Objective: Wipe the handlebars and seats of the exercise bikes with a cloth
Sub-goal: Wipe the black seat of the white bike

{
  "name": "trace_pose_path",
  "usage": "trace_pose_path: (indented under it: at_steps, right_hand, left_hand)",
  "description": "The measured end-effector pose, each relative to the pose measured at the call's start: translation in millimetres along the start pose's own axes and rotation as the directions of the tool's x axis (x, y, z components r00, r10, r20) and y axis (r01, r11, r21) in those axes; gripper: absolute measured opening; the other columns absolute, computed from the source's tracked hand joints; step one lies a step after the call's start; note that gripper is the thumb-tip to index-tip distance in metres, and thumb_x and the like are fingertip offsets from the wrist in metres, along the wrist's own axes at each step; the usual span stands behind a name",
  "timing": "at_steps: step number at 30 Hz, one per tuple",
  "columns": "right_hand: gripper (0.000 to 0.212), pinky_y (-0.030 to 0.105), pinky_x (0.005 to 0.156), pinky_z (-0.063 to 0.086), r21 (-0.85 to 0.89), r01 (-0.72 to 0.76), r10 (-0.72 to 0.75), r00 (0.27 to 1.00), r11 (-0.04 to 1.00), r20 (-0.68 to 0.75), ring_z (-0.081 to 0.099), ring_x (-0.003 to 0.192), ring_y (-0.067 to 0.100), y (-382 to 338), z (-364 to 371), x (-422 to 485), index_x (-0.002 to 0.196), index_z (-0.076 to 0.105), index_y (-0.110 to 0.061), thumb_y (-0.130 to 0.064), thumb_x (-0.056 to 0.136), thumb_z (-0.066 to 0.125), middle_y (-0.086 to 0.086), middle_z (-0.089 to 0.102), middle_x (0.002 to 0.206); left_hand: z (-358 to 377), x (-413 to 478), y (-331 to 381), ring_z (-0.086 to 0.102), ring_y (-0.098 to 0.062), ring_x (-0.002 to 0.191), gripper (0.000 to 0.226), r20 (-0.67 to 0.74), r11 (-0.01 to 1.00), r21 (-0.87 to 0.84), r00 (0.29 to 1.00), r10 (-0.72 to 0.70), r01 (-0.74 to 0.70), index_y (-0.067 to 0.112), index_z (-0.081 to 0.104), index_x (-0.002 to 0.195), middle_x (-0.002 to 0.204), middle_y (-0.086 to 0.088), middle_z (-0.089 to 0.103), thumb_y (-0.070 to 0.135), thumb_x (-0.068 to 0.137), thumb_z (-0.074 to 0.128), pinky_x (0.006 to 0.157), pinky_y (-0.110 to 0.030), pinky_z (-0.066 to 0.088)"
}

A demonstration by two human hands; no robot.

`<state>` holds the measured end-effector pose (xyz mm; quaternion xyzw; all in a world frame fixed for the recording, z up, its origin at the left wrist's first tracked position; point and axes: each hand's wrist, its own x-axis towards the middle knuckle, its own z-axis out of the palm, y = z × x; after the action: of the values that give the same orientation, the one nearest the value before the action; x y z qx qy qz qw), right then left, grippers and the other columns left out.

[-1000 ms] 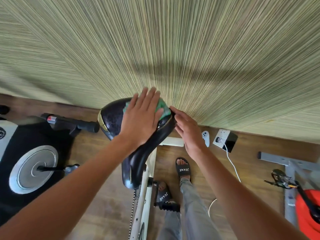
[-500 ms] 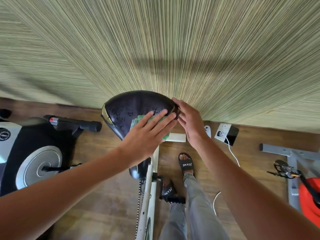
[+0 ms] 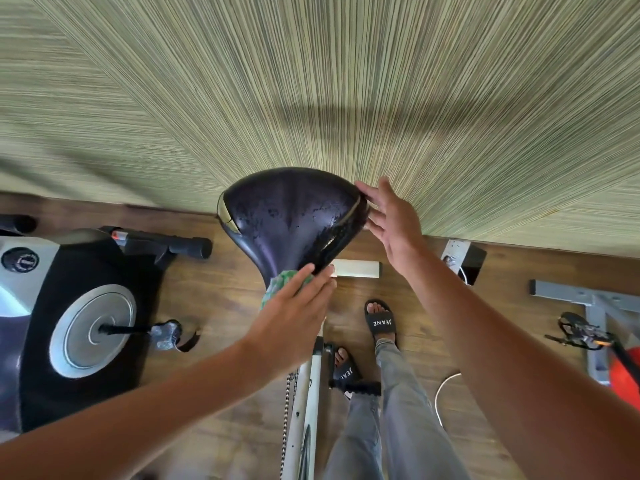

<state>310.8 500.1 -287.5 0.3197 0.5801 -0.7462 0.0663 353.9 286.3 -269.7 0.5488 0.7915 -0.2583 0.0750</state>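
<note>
A worn black bike seat [image 3: 291, 216] with cracked, flaking cover stands in the middle of the head view, on a white bike frame [image 3: 304, 403]. My left hand [image 3: 294, 323] lies flat with straight fingers on a green cloth [image 3: 280, 285], pressing it against the narrow nose of the seat. Most of the cloth is hidden under the hand. My right hand [image 3: 391, 220] is open, its fingertips touching the seat's wide right rear edge.
A striped green wall [image 3: 346, 81] rises just behind the seat. A black and silver exercise bike [image 3: 69, 327] stands left, with its handle [image 3: 166, 244]. A wall socket [image 3: 460, 258] with a white cable, grey frame [image 3: 595, 306] and red bike part [image 3: 627, 375] are right. My sandalled feet [image 3: 379, 320] stand on wooden floor.
My left hand slid the cloth from the wide rear of the seat down to its nose. My right hand stayed at the seat's right edge.
</note>
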Motion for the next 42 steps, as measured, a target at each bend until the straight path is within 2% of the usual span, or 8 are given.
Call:
trace_pose_path:
  at_steps: [9,14,19,24,26,29,35,42]
  right_hand:
    - [0.044,0.014,0.080,0.044,-0.001,0.047,-0.047,0.995,0.999,-0.083,0.061,0.096,-0.003,4.7,7.8,-0.3,0.128,0.066,-0.019,-0.045,0.106,0.038,-0.018,0.069,0.095]
    - [0.046,0.023,0.101,0.043,-0.028,0.130,-0.133,0.974,0.991,-0.181,0.062,0.116,0.006,19.1,22.1,-0.4,0.129,0.066,-0.021,-0.049,0.104,0.039,-0.004,0.072,0.120]
    - [0.044,0.035,0.114,0.039,-0.016,0.097,-0.098,0.985,0.995,-0.144,0.060,0.122,0.008,16.3,17.7,0.6,0.127,0.067,-0.024,-0.051,0.103,0.042,-0.003,0.070,0.124]
    - [0.035,0.006,0.081,0.046,-0.027,0.046,-0.045,0.999,0.999,0.013,0.064,0.085,-0.015,4.1,-2.5,-1.7,0.119,0.062,-0.024,-0.039,0.108,0.032,-0.021,0.071,0.090]
    - [0.028,0.011,0.084,0.051,0.005,0.020,-0.020,1.000,1.000,0.016,0.067,0.086,-0.010,3.2,-8.6,-2.0,0.114,0.059,-0.015,-0.033,0.108,0.037,-0.012,0.068,0.097]
    - [0.030,0.024,0.101,0.048,0.007,0.009,-0.009,1.000,1.000,-0.009,0.066,0.101,-0.003,4.1,-7.3,-6.4,0.106,0.063,-0.014,-0.032,0.107,0.040,-0.009,0.072,0.101]
    - [0.039,0.036,0.101,0.052,0.040,-0.028,0.031,0.997,0.999,-0.071,0.068,0.107,0.014,-4.9,-12.7,-5.5,0.100,0.070,-0.020,-0.039,0.107,0.036,0.001,0.074,0.103]
    - [0.022,0.039,0.097,0.055,-0.212,0.067,-0.086,0.993,0.975,-0.085,0.070,0.097,0.008,-4.2,-8.0,3.5,0.097,0.068,-0.021,-0.041,0.097,0.060,-0.005,0.073,0.096]
  left_hand:
    - [8.1,-9.9,3.5,0.008,-0.031,0.151,0.066,-0.077,0.948,-0.257,0.974,-0.212,0.186,0.012,0.032,0.153,0.163,-0.007,0.019,0.027,0.092,0.052,0.121,-0.052,0.015]
    - [9.6,42.6,-68.1,-0.013,-0.022,0.151,0.057,0.043,0.591,-0.592,0.753,-0.656,0.548,0.019,-0.007,0.156,0.164,-0.002,-0.012,0.042,0.106,0.009,0.123,-0.044,-0.004]
    - [-3.4,104.2,-126.4,0.033,-0.028,0.143,0.056,0.203,0.431,-0.520,0.597,-0.776,0.737,0.009,0.041,0.143,0.150,-0.010,0.043,0.040,0.105,0.013,0.121,-0.047,0.018]
    - [-54.9,153.8,-98.1,0.060,-0.027,0.106,0.048,0.098,0.725,-0.441,0.832,-0.546,0.529,0.013,0.065,0.110,0.113,-0.006,0.067,0.037,0.103,0.024,0.099,-0.043,0.040]
    - [-59.5,160.8,-109.4,0.062,-0.027,0.092,0.051,0.188,0.761,-0.416,0.865,-0.465,0.499,0.013,0.066,0.100,0.097,-0.005,0.067,0.043,0.103,0.025,0.090,-0.042,0.044]
    - [-52.0,162.2,-136.0,0.061,-0.032,0.101,0.052,0.388,0.683,-0.399,0.788,-0.479,0.612,0.013,0.064,0.109,0.104,-0.009,0.065,0.049,0.101,0.028,0.089,-0.043,0.045]
    - [-57.3,172.5,-119.4,0.055,-0.019,0.071,0.053,0.170,0.846,-0.435,0.951,-0.257,0.307,0.016,0.055,0.076,0.075,0.001,0.060,0.046,0.103,0.021,0.086,-0.048,0.049]
    - [-11.4,121.9,-173.8,0.053,-0.041,0.119,0.045,0.397,0.576,-0.461,0.737,-0.547,0.675,0.018,0.053,0.129,0.134,-0.013,0.055,0.043,0.105,0.024,0.096,-0.049,0.039]
